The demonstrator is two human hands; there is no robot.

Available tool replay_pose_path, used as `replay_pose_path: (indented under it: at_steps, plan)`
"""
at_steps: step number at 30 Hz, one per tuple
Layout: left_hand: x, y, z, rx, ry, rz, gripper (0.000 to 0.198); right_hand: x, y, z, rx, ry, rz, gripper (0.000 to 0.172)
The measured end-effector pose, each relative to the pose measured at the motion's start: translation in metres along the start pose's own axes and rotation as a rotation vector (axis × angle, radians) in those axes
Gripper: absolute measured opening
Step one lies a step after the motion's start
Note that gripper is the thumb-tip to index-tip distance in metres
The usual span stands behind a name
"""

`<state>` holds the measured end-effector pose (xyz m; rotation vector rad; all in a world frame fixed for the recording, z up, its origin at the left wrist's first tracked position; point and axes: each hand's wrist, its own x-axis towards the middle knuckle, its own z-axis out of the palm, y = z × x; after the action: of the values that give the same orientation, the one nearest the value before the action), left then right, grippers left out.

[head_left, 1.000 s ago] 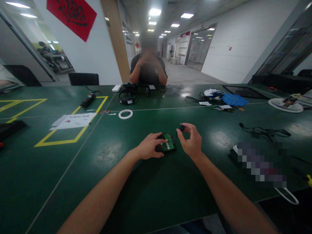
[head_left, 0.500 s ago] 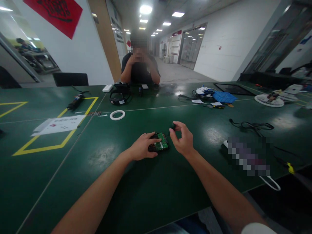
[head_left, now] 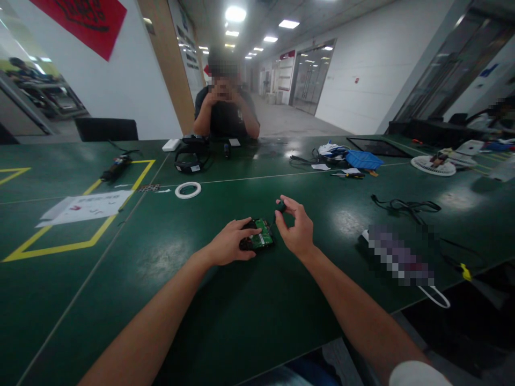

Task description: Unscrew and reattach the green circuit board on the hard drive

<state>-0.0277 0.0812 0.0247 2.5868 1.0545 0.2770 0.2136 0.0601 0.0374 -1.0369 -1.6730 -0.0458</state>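
A hard drive [head_left: 263, 238] lies on the green table with its green circuit board facing up. My left hand [head_left: 231, 242] grips it from the left side, thumb along the near edge and fingers across the top. Between the thumb and fingertips of my right hand [head_left: 298, 228] is a small screwdriver [head_left: 280, 206] with a dark, rounded handle. Its thin shaft slants down toward the right side of the board; whether the tip touches a screw is too small to tell.
A white tape roll [head_left: 188, 190] and printed sheet [head_left: 86, 208] lie to the left. On the right are a power strip [head_left: 398, 256], partly blurred out, a black cable [head_left: 406, 205] and a blue tray [head_left: 364, 160]. A person [head_left: 227, 115] sits opposite, elbows on the table.
The view has shifted slightly, moving everything a little left. My right hand has turned a little, showing more of the screwdriver handle; my left hand stays on the hard drive.
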Motion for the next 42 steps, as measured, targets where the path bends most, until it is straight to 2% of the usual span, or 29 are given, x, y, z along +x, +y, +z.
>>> replay_pose_path:
  at_steps: [7,14,19,25,31,38,42]
  plan:
    - [-0.0004,-0.0005,0.0005,-0.008,0.004,-0.009,0.074,0.0020,-0.0014,-0.0034,-0.050,0.028,-0.039,0.030]
    - [-0.0006,-0.0008,-0.0006,0.002,0.000,-0.008,0.073,0.0013,0.0007,-0.0019,-0.015,0.031,0.028,0.031]
    - [-0.0011,-0.0007,-0.0009,-0.001,0.003,-0.007,0.074,0.0031,-0.0019,-0.0045,-0.045,-0.002,-0.009,0.030]
    - [-0.0010,0.0015,-0.0030,-0.016,0.000,-0.005,0.074,0.0010,-0.0011,-0.0003,0.023,0.042,0.031,0.032]
    - [-0.0009,-0.0008,-0.0016,-0.029,0.000,-0.011,0.075,0.0011,-0.0039,-0.0031,-0.011,-0.001,-0.003,0.033]
    - [0.0004,-0.0039,0.0009,-0.030,-0.003,-0.022,0.077,0.0033,-0.0010,-0.0027,-0.012,0.067,0.232,0.037]
    - [0.0007,-0.0033,0.0003,-0.029,-0.005,-0.028,0.078,0.0054,0.0008,-0.0043,-0.034,0.011,0.243,0.024]
